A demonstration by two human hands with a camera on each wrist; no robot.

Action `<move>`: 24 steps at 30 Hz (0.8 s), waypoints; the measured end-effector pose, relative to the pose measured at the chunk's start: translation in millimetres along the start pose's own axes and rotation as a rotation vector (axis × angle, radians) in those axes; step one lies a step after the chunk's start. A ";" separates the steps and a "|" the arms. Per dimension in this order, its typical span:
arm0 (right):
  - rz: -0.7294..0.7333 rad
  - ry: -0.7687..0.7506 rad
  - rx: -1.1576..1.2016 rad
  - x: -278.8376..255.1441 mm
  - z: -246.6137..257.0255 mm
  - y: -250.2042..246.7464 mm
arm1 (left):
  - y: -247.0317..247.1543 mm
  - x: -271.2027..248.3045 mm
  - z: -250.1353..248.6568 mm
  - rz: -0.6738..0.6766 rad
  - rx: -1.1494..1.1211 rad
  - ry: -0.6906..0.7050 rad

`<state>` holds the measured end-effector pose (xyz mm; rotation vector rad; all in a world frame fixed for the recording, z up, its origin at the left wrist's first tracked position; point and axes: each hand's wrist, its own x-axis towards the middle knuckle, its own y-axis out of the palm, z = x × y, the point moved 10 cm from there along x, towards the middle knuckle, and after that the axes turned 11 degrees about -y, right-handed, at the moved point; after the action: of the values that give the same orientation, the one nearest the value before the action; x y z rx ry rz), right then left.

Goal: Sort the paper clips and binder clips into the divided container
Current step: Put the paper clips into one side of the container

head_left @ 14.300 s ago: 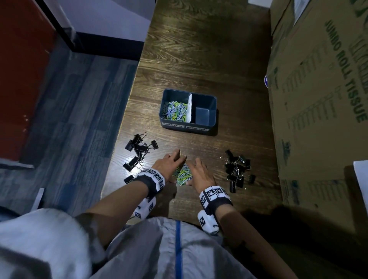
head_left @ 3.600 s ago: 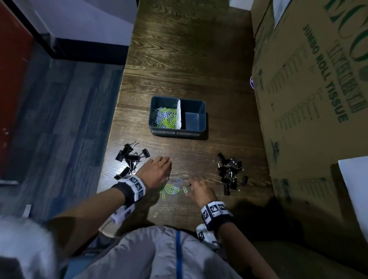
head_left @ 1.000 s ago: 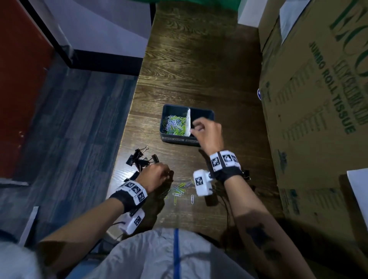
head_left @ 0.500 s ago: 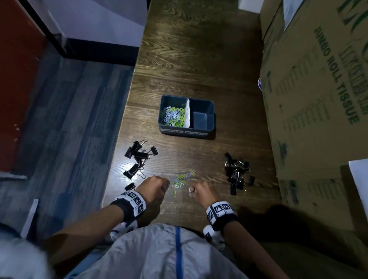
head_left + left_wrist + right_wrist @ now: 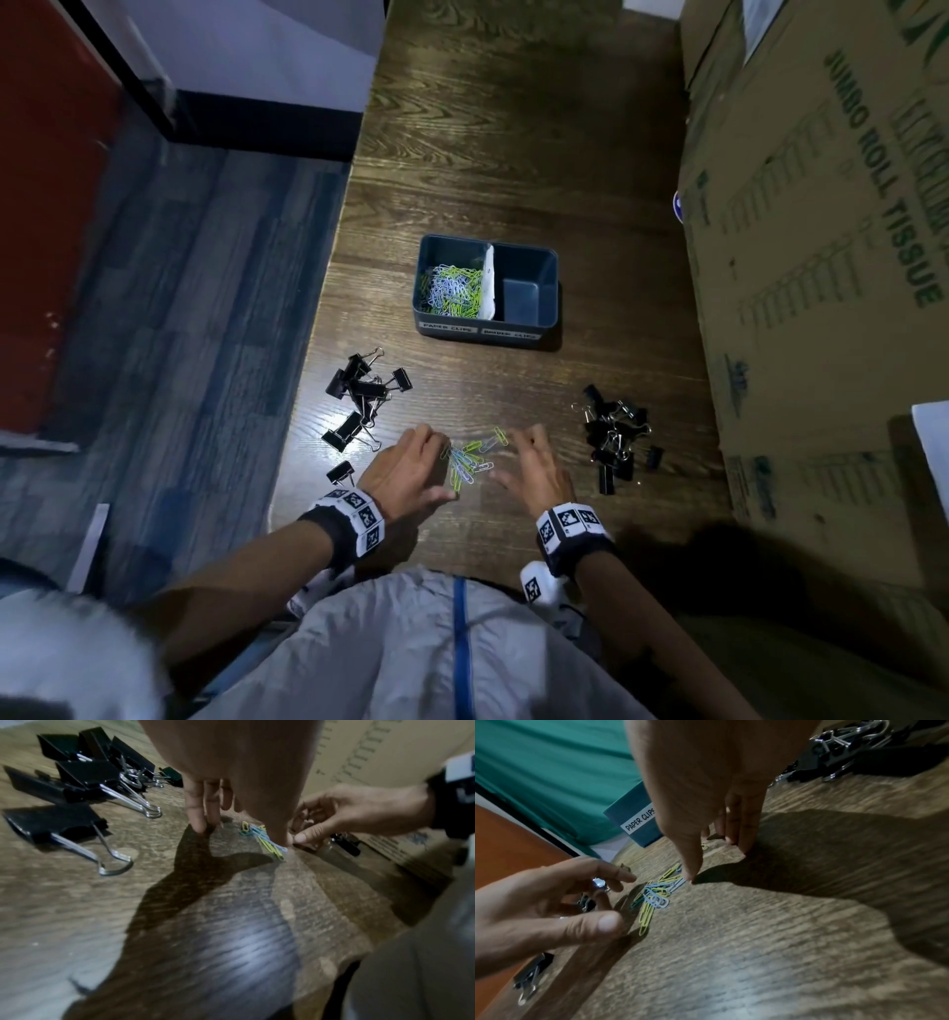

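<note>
I see the small loose heap of coloured wire paper clips [image 5: 470, 459] near the surface's near edge, between my released left hand [image 5: 405, 475] and right hand [image 5: 534, 470]. Light, slippery, flat: scoop from both sides.

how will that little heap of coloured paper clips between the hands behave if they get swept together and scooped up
The paper clips are thin wire loops lying flat on the smooth wooden table, so they will probably slide easily but be hard to get fingertips under. They overlap loosely, so some may snag and lift together while others likely drop out. Small and thin, they look very light.
</note>
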<state>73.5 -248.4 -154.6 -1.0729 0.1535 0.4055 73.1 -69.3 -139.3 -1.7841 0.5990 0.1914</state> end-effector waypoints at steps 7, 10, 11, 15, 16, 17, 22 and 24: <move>0.114 -0.171 -0.175 8.2 51.0 9.7 | 15.9 4.9 -28.0 0.005 0.132 0.139; 0.121 -0.184 -0.159 10.9 55.8 10.8 | 10.9 1.1 -41.6 -0.045 0.133 0.195; 0.122 -0.186 -0.160 11.9 57.0 10.5 | 10.8 0.2 -45.2 -0.061 0.144 0.221; 0.122 -0.190 -0.184 12.5 63.4 7.5 | 8.5 3.6 -42.6 -0.039 0.072 0.181; 0.118 -0.180 -0.189 11.7 64.6 5.6 | 7.3 5.4 -41.0 -0.025 0.052 0.157; 0.115 -0.170 -0.189 11.2 64.6 4.5 | 5.3 7.1 -40.3 -0.005 0.032 0.136; 0.084 -0.081 -0.154 10.7 62.1 -5.7 | -13.0 12.7 -33.1 -0.018 -0.114 0.002; 0.084 -0.061 -0.153 11.9 59.1 -6.2 | -17.4 13.8 -26.2 -0.039 -0.154 -0.049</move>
<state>82.5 -196.2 -125.1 -1.2058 0.1146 0.5320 88.8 -94.7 -122.4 -1.9324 0.5257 0.2599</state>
